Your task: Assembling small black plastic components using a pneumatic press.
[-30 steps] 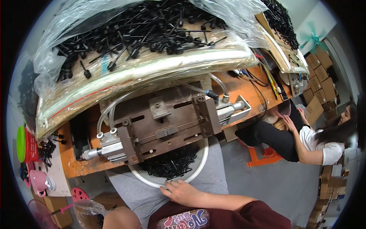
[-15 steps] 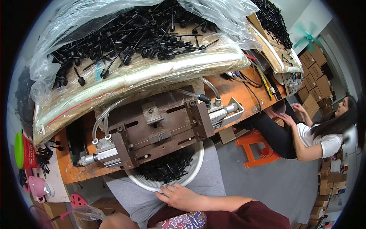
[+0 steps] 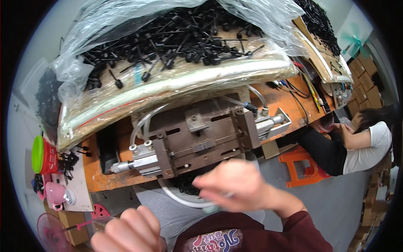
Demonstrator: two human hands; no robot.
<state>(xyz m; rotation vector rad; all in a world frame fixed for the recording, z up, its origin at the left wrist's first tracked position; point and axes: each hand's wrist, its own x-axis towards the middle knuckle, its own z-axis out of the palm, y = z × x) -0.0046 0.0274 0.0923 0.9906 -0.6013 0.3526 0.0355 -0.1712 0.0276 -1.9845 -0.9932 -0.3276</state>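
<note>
Right hand (image 3: 235,185) blurred over white bowl (image 3: 176,197) of black parts below metal jig (image 3: 201,134), grip unclear; left hand (image 3: 126,231) fisted, empty-looking.

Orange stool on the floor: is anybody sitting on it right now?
No. The orange stool stands bare on the grey floor, beside the seated co-worker, whose dark-clad legs pass just above it.

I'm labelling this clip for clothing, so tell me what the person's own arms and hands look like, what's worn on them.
Both hands are bare: no gloves, rings or watch show. The right hand is motion-blurred, and its forearm comes out of a dark maroon long sleeve pushed back above the wrist. The left hand sits at the lower edge, with no sleeve visible. The maroon top has a pale printed design on the chest.
</note>
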